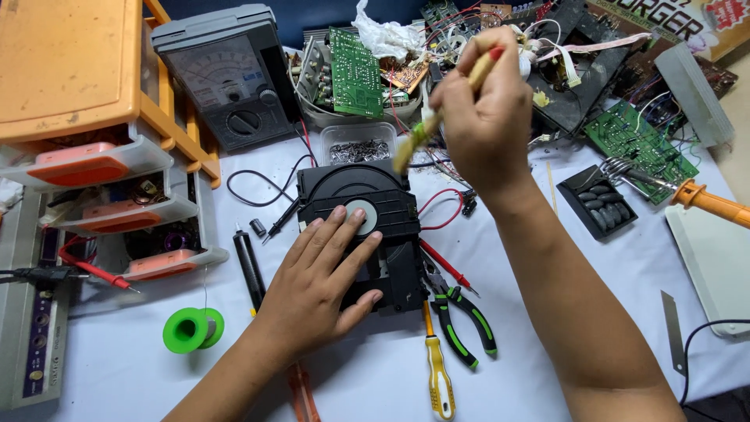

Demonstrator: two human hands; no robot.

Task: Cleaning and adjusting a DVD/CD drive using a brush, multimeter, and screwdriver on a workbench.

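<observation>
A black disc-drive mechanism (344, 191) lies on the white table in the middle of the head view. My left hand (324, 277) rests flat on top of it, fingers spread, fingertips near its round grey hub (364, 212). My right hand (484, 117) is raised above and to the right of the drive, gripping a small paintbrush (437, 113) with a wooden handle. The brush's bristles point down-left toward the drive's far edge.
Black-and-green pliers (461, 316), a yellow screwdriver (439, 375) and red probe leads lie right of the drive. A green solder spool (191, 328) sits left. An analog multimeter (226, 74), orange drawer unit (94, 117), circuit boards (355, 70) and a soldering iron (707, 199) ring the table.
</observation>
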